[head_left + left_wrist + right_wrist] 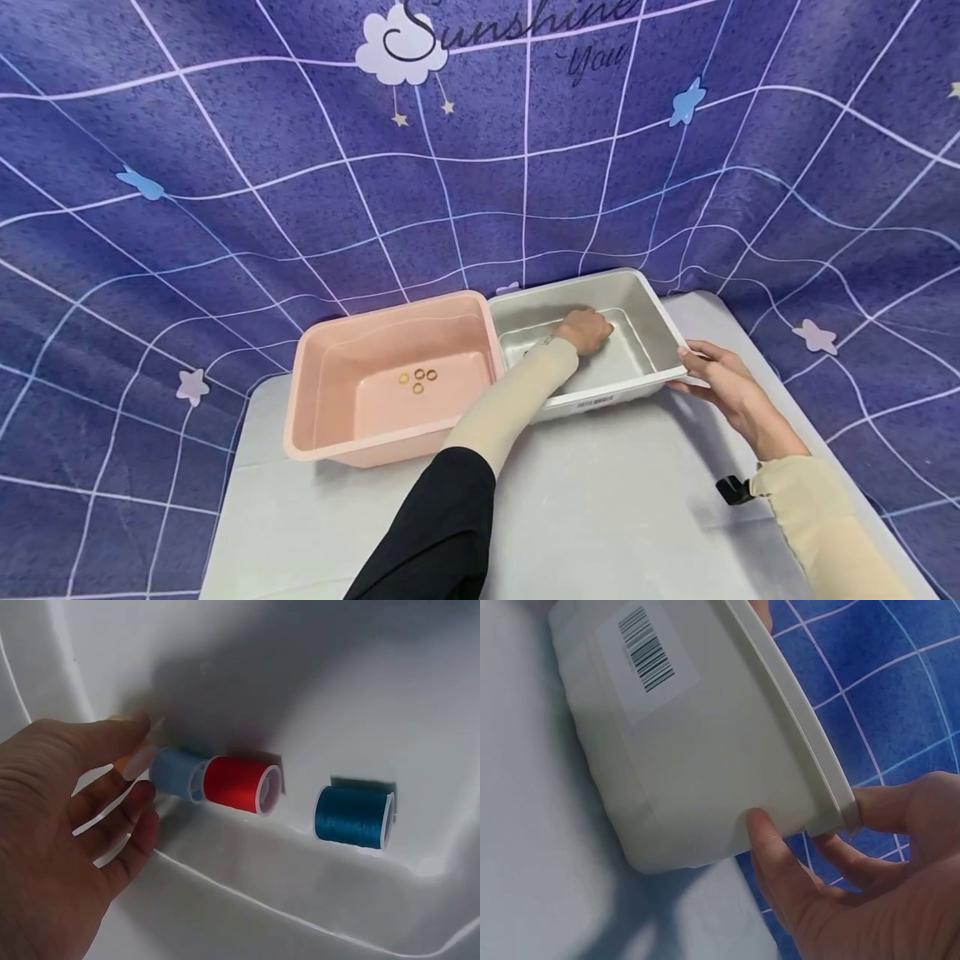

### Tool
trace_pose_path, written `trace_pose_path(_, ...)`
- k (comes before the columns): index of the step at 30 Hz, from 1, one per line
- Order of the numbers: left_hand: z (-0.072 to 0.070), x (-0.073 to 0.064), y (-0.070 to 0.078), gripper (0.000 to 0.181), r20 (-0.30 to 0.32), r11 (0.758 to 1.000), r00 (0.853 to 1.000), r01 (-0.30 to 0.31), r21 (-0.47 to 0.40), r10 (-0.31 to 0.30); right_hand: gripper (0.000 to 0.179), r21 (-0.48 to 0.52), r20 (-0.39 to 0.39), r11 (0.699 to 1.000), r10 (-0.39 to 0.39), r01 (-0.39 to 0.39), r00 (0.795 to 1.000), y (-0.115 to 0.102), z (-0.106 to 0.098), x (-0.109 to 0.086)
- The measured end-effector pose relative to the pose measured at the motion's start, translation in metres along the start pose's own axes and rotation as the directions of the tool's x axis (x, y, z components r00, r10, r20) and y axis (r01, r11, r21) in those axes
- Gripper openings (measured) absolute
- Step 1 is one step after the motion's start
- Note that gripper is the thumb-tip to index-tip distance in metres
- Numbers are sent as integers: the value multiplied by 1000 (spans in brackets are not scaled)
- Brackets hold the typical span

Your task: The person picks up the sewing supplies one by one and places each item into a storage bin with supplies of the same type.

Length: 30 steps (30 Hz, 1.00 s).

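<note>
My left hand (587, 331) reaches down inside the light grey bin (566, 292). In the left wrist view its thumb and fingers pinch an orange thread spool (122, 762), mostly hidden by the hand. A light blue thread spool (171, 772) lies just beyond the fingertips, touching or nearly touching a red spool (231, 784). Farther along the bin floor is a teal spool (351, 817). My right hand (723, 383) grips the grey bin's right front corner, with its thumb at the rim and fingers against the outer wall.
Left of the grey bin stands a pink bin (337, 367), holding several small gold-coloured rings (419, 374). Both bins rest on a table with a pale cover (585, 500). A blue gridded curtain (487, 192) hangs behind and beside it.
</note>
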<state>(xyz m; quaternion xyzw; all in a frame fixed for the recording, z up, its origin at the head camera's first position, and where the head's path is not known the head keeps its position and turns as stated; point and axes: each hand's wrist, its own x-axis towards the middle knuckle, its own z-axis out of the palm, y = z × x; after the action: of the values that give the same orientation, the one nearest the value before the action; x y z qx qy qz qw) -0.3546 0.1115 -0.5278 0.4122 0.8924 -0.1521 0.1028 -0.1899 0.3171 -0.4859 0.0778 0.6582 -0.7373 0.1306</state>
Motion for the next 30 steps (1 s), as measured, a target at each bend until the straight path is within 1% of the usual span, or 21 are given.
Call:
trace_pose_path(3, 3, 3, 0, 24, 8, 1000, 1000, 15, 9, -15, 37, -16, -6, 1000, 6, -6, 1000, 0, 1, 0)
trace_pose_path(5, 5, 4, 1, 25, -3, 1000, 1000, 21, 20, -21, 40, -23, -7, 1000, 6, -6, 1000, 0, 1, 0)
trace_pose_path(10, 4, 3, 2, 25, -47, 998, 999, 23, 58, -20, 34, -3, -13, 1000, 0, 0, 1000, 0, 1, -1)
trace_pose_path(14, 2, 2, 3, 26, -47, 997, 999, 28, 73, -25, 33, 1, -17, 1000, -4, 4, 1000, 0, 1, -1)
trace_pose_path(19, 4, 5, 3, 23, -42, 995, 999, 33, 98, -29, 47, -48, -23, 999, -9, 8, 1000, 1, 1, 0)
trace_pose_path(22, 3, 4, 3, 24, -44, 994, 998, 41, 97, -37, 55, -70, -24, 998, -5, 4, 1000, 1, 2, 1)
trace_pose_path(25, -1, 0, 3, 24, -48, 995, 998, 47, 89, -43, 56, -66, -17, 998, 1, -3, 1000, 0, 3, 1)
trace_pose_path(30, -16, -8, 4, 28, -56, 992, 997, 60, 109, -54, 51, -22, -12, 1000, -3, 3, 1000, 0, 1, 1)
